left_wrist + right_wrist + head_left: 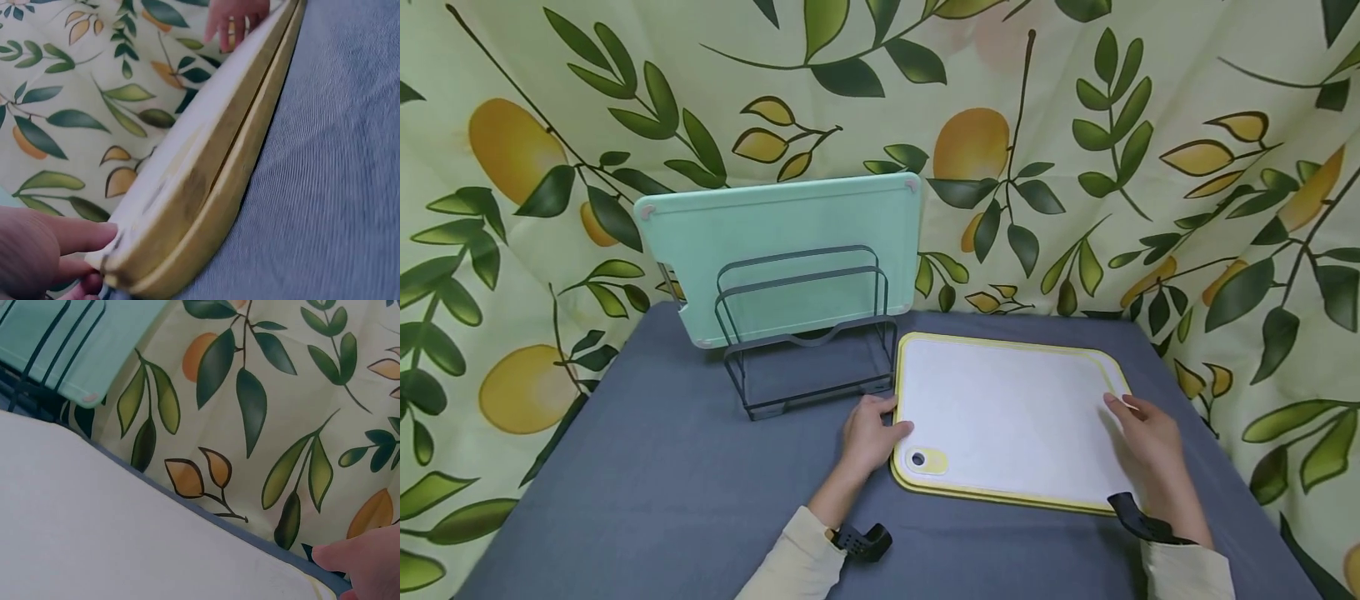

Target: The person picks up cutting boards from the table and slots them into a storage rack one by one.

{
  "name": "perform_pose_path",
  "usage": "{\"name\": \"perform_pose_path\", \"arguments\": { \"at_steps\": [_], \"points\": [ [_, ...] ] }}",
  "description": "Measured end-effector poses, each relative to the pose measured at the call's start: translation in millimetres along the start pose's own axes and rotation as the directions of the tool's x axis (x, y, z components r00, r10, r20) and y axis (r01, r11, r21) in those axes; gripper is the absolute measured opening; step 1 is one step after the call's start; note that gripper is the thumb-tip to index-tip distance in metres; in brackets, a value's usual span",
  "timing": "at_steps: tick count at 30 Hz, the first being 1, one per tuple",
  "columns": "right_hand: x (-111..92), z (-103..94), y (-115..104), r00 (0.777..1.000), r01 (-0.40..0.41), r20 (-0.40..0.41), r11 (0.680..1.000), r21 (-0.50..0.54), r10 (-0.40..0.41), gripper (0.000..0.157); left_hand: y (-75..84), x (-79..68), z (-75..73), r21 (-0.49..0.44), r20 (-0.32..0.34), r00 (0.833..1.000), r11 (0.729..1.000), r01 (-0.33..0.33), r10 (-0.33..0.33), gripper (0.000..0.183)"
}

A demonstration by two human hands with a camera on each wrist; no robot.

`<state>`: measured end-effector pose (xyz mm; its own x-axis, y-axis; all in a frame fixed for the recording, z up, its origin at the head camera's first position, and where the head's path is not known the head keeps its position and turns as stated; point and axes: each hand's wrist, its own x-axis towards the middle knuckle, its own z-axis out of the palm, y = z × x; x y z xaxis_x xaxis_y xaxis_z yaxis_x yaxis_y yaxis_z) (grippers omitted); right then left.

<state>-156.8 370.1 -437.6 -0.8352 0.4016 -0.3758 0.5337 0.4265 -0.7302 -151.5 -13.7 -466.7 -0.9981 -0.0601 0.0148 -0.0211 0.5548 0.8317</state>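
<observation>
A white cutting board [1015,417] with a yellow rim and a corner hole lies flat on the table. In the left wrist view, a second yellow-edged board [234,181] shows directly beneath it. My left hand [871,433] grips the left edge, thumb over the top face and fingers at the side. At the opposite end, my right hand [1150,442] holds the right edge, its thumb over the white face; the other fingers are partly hidden. Left of the boards stands a dark wire rack [808,342], with a mint-green cutting board [797,221] upright in its rear slot.
A blue-grey cloth [655,467] covers the table. Close behind it hangs a curtain [865,125] printed with leaves and fruit. The rack's right end stands right by the white board's upper left corner. Dark straps [861,542] circle both wrists.
</observation>
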Motion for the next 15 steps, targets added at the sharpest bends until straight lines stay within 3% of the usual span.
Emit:
{"name": "perform_pose_path", "arguments": {
  "at_steps": [3,7,10,15],
  "points": [
    [0,0.4,1,1.000,0.013,-0.015,1.000,0.027,-0.013,0.094,3.8,0.1,1.7,-0.064,-0.008,1.000,0.998,0.028,-0.029,0.052],
    [-1,7.1,1,0.995,0.030,-0.097,0.998,0.057,-0.024,0.090,5.8,1.3,2.5,-0.147,0.006,0.998,0.987,0.059,-0.059,0.054],
    [-2,12.3,2,0.990,0.019,-0.140,0.998,0.063,-0.010,0.087,5.9,1.4,0.9,-0.203,0.084,0.993,0.975,0.093,-0.077,0.060],
    [-1,16.0,4,0.983,0.042,-0.182,0.999,0.021,-0.037,0.085,7.4,1.9,-4.2,-0.331,0.237,0.970,0.933,0.141,-0.063,0.067]
  ]
}}
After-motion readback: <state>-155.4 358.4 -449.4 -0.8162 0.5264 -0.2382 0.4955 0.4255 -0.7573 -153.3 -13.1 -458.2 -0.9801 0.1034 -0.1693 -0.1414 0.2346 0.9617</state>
